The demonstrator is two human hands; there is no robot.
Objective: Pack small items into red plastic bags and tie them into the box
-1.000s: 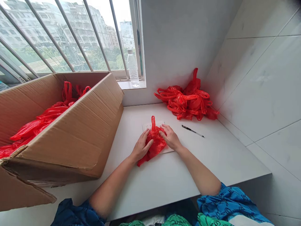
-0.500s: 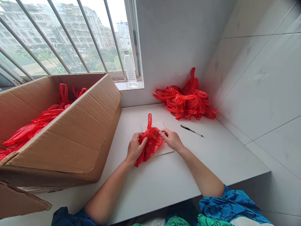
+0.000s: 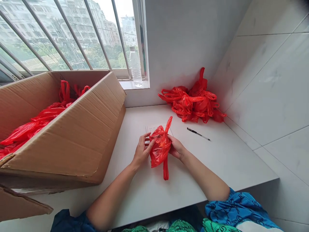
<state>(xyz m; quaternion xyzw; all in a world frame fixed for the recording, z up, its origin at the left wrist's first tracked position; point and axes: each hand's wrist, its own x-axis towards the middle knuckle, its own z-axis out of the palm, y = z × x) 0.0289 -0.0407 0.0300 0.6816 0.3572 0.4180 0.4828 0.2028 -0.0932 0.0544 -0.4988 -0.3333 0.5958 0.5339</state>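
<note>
Bench (image 3: 229,161): a smooth, matt white slab with straight edges, set into a corner under a window.
Tiled wall (image 3: 270,83): large glossy pale tiles with faint marbling and thin grey joints, along the bench's right side.
Cardboard box (image 3: 72,135): brown corrugated board with ribbed, creased walls. It lies tipped with its mouth open upward on the left of the bench, and a loose flap hangs at the near corner.
Window (image 3: 72,35): clear glass behind slim, slanting white metal bars.
Boxed bags (image 3: 36,122): thin, shiny red plastic, flattened and layered inside the box, with loop handles sticking up at the back.
Heap of bags (image 3: 193,103): crinkled red plastic bundles with knotted handles, piled in the far corner against the wall.
Red bag (image 3: 159,146): glossy, wrinkled film bunched into a lump, held just above the bench between both hands. One handle points up and a twisted tail hangs down to the bench top.
Left hand (image 3: 142,151): thumb and bent fingers pinch the bag's left edge.
Right hand (image 3: 177,148): cupped against the bag's right side and gripping it, fingertips hidden behind the plastic.
Paper sheet (image 3: 151,129): flat, white and rectangular, lying on the bench under the bag.
Bottle (image 3: 135,66): clear ribbed plastic with a white cap, upright on the sill.
Pen (image 3: 198,134): slim and dark, lying on the bench to the right of the hands.
</note>
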